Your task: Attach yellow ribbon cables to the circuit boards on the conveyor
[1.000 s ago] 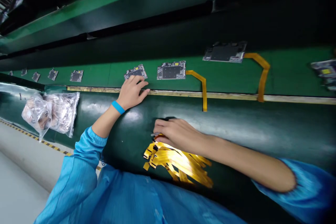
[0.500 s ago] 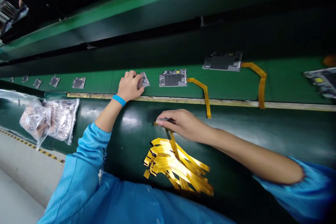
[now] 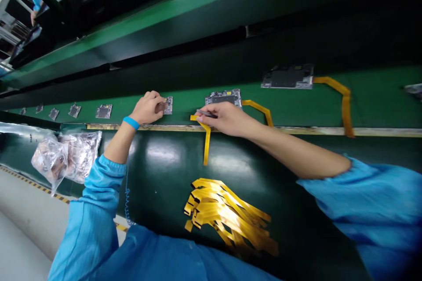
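Observation:
My left hand (image 3: 147,108), with a blue band at the wrist, grips a small circuit board (image 3: 169,105) by its left part on the green belt. My fingers cover much of that board. In my right hand (image 3: 224,117) are an orange flex cable (image 3: 206,142) and a slim dark tool (image 3: 207,113), which looks like tweezers or a pen. The cable's free end hangs down toward me. Behind the right hand lies another circuit board (image 3: 232,95), partly covered, with its own flex cable (image 3: 259,107) attached at the right. Nearer my body lies a pile of orange flex cables (image 3: 227,210).
Several boards, one of them here (image 3: 104,111), lie along the belt (image 3: 187,101) to the left. A board with a cable (image 3: 288,77) lies to the right. Plastic bags (image 3: 67,156) rest at the left. A raised green ledge (image 3: 158,30) runs behind. Another person's sleeve shows top left.
My right hand has lifted a flex cable from above the pile up to the belt's edge. My left hand has shifted left with the board, which is now turned straighter.

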`<act>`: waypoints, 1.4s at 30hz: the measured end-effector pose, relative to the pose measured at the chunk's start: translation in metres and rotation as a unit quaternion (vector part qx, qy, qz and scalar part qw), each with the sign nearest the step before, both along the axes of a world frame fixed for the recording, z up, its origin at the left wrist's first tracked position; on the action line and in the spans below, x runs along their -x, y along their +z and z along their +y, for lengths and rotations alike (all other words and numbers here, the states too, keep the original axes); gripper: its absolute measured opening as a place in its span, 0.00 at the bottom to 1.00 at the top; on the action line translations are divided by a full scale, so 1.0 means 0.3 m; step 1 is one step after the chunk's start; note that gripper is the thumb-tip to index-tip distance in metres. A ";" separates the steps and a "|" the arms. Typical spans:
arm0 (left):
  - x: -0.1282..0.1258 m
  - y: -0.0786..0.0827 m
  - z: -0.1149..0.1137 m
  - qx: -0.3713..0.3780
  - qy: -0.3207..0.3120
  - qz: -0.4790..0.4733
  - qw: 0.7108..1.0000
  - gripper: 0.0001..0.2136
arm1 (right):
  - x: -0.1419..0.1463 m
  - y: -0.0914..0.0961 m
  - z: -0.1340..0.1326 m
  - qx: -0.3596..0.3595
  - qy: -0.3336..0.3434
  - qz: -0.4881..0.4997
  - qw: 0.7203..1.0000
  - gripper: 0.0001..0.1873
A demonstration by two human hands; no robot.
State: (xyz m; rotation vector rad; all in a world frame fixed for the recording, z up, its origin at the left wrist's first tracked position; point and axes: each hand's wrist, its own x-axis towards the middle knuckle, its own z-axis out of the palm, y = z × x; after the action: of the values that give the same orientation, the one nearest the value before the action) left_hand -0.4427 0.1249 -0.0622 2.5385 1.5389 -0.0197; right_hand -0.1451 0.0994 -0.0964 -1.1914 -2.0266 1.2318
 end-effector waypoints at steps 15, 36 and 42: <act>-0.204 -0.054 -0.071 -0.044 0.059 -0.066 0.995 0.04 | 0.104 -0.021 0.102 0.027 -0.115 -0.079 0.990 0.06; -0.222 -0.075 -0.099 -0.043 0.024 -0.092 0.995 0.06 | 0.044 -0.061 0.110 0.007 -0.113 -0.080 0.990 0.08; -0.231 -0.075 -0.100 -0.043 0.016 -0.091 0.995 0.06 | 0.032 -0.084 0.116 -0.004 -0.119 -0.074 0.990 0.11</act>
State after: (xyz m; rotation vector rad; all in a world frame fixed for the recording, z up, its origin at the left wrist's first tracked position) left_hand -0.3733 0.0949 -0.0848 2.4989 1.5393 0.2814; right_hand -0.1546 0.1343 -0.1214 -1.5117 -1.9207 1.0456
